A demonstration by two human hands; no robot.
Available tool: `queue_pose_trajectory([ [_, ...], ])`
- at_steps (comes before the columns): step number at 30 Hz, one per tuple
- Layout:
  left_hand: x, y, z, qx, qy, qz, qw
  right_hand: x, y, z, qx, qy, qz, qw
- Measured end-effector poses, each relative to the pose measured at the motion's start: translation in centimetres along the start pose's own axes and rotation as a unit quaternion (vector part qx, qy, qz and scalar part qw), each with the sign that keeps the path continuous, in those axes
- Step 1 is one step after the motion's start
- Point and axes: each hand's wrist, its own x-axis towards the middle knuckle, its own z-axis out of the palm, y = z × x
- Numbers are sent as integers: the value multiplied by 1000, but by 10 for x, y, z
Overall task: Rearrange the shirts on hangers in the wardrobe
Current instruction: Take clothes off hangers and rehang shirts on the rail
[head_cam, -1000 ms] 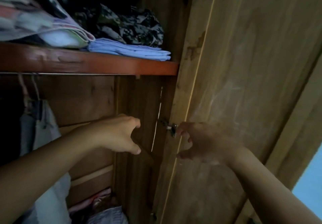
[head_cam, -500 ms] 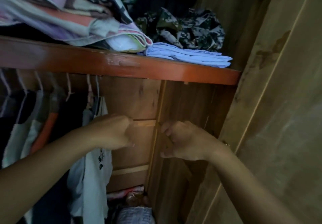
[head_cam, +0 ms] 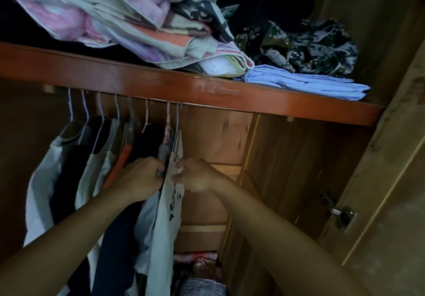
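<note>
Only just started, by the look of it. Left hand (head_cam: 140, 178) curled round the shoulder of a dark shirt (head_cam: 162, 155), fingers (head_cam: 158, 169) clamped on the cloth. Right hand (head_cam: 195, 176) just beside it, fingers (head_cam: 178, 177) pinching the edge of the white printed shirt (head_cam: 165, 215) at the end of the row. Both shirts hanging on hangers (head_cam: 177, 121), hooked above the fingers under the red-brown shelf (head_cam: 161, 84). More shirts (head_cam: 92, 157) packed close to the left of the left-hand fingers, not yet touched. Bare wood to the right of the right-hand fingers, so room there to slide things along.

Piled blankets (head_cam: 128, 15), a camouflage bundle (head_cam: 310, 47) and folded blue cloth (head_cam: 299, 84) up on the shelf. Folded clothes (head_cam: 200, 259) far below the fingers. Open door (head_cam: 391, 180) on the right. Tight row likely in the way.
</note>
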Motion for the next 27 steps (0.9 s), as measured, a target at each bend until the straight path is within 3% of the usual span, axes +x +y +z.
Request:
queue_pose_trajectory([
  [5, 5, -10, -9, -96, 31, 12, 995, 40, -16, 18, 84, 62, 51, 993],
  [11, 15, -13, -22, -77, 56, 18, 995, 56, -19, 32, -5, 125, 38, 991],
  [16, 25, -12, -23, -98, 57, 26, 993, 63, -19, 28, 70, 140, 69, 985],
  [22, 33, -8, -21, -113, 44, 36, 992, 72, -24, 30, 34, 142, 71, 987],
  [27, 36, -20, -15, -114, 54, 30, 992, 62, -16, 24, 47, 231, 89, 968],
])
